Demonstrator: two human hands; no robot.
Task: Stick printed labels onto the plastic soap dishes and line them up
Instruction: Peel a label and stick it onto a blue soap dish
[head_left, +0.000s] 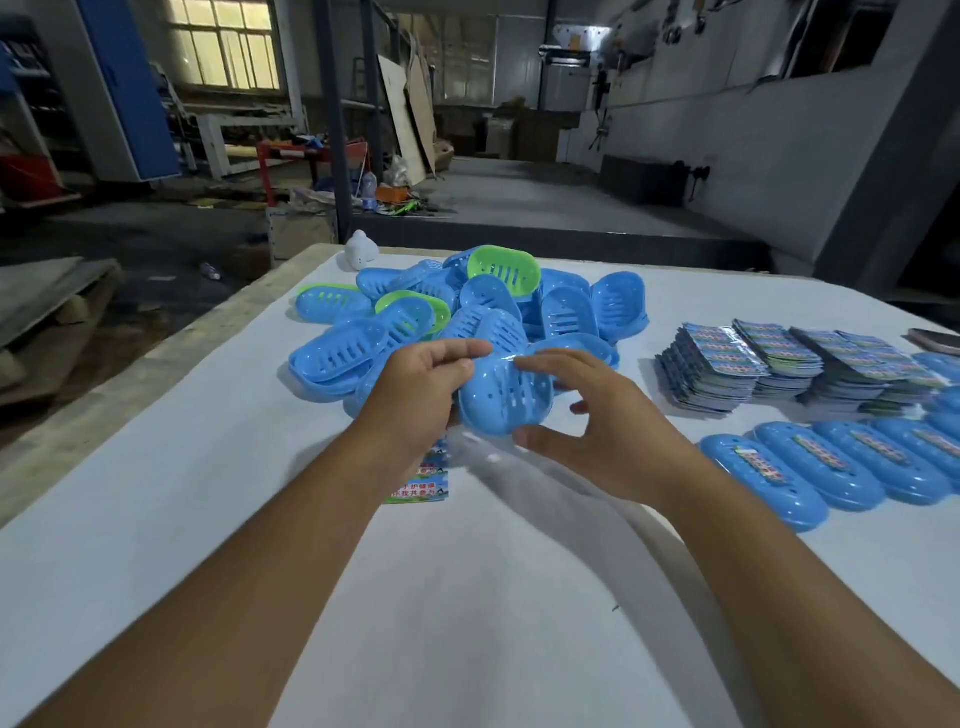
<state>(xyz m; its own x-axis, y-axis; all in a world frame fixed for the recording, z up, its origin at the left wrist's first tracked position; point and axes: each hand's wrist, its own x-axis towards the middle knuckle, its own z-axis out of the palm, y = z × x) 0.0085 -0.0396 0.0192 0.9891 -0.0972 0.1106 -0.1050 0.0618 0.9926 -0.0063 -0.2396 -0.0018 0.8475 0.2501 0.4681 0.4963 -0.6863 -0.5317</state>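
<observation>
A blue slotted soap dish (506, 397) is held up just above the white table (467, 597). My left hand (421, 387) grips its left end, thumb and forefinger pinching a clear strip at its top edge. My right hand (597, 431) cups its right side with fingers spread, touching it at the thumb and fingertips. A printed label (423, 480) lies on the table below my left hand, partly hidden by it. Behind is a heap of blue and green soap dishes (467, 312). A row of labelled blue dishes (841, 467) lies at the right.
Stacks of printed labels (779, 369) stand at the right, behind the row. A small white object (361, 251) sits at the table's far edge. The table's left edge runs diagonally beside a workshop floor with pallets and clutter.
</observation>
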